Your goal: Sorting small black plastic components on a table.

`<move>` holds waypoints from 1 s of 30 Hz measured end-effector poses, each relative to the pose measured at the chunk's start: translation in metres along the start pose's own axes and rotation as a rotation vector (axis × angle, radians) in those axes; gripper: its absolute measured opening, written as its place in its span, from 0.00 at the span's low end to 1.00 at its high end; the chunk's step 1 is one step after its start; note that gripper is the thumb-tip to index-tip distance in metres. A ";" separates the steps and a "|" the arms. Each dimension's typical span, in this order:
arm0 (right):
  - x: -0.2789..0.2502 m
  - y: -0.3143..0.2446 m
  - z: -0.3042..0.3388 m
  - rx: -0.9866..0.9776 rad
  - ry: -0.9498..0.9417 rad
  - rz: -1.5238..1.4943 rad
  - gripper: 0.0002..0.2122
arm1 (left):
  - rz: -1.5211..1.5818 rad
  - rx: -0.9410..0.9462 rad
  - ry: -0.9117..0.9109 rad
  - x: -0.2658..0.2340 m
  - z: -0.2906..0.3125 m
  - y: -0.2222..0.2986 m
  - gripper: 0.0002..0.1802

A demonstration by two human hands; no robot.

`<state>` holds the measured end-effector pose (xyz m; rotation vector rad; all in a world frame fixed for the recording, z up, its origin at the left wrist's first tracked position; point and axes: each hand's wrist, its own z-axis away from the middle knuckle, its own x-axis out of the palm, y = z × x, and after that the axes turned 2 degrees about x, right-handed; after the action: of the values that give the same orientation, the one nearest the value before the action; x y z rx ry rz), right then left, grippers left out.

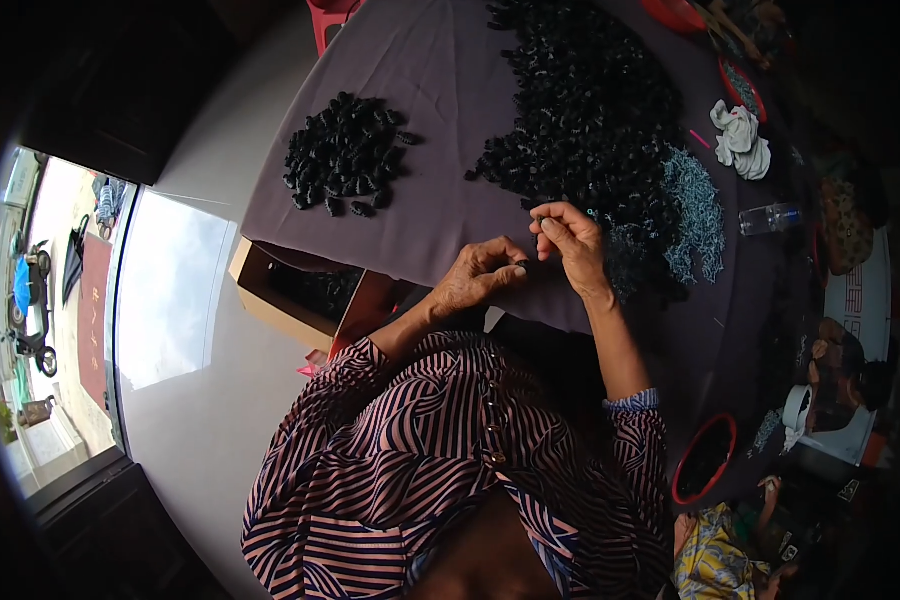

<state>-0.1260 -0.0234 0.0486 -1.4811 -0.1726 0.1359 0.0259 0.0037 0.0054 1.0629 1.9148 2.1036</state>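
Near the front edge of the cloth-covered table, my left hand (478,272) pinches a small black ridged piece (526,266) between thumb and fingertips. My right hand (576,248), just beside it and slightly higher, is closed in a pinch on something small and dark, too small to name. Beyond my hands spreads a large heap of small black ridged pieces (590,90). Against its right side lies a pile of tiny pale blue-green parts (694,215). A smaller group of the same black pieces (342,150) sits apart at the left.
An open cardboard box (295,318) holding black pieces stands below the table's left edge. To the right are a white crumpled cloth (740,140), a clear plastic bottle (770,219) and a red-rimmed basin (734,452). Other people sit around the right side.
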 end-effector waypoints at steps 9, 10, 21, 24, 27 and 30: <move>0.002 0.002 0.035 -0.014 0.052 -0.043 0.06 | -0.034 0.003 0.064 -0.004 -0.002 -0.002 0.08; 0.003 0.002 0.036 -0.025 0.056 -0.016 0.05 | -0.025 0.005 0.060 -0.005 -0.002 -0.003 0.08; 0.006 0.003 0.038 -0.026 0.029 0.082 0.04 | -0.043 -0.003 0.045 -0.001 -0.004 0.002 0.07; 0.005 0.003 0.038 0.006 0.002 0.087 0.04 | -0.052 0.018 0.046 0.000 -0.005 0.001 0.06; 0.001 0.006 0.036 0.031 0.000 0.155 0.03 | -0.099 -0.006 0.037 -0.001 -0.006 -0.002 0.06; 0.002 0.001 0.036 0.073 -0.017 0.127 0.03 | -0.100 -0.014 0.027 -0.002 -0.005 -0.003 0.05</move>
<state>-0.1312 0.0123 0.0502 -1.4183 -0.0859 0.2550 0.0235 -0.0011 0.0016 0.9199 1.9198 2.0845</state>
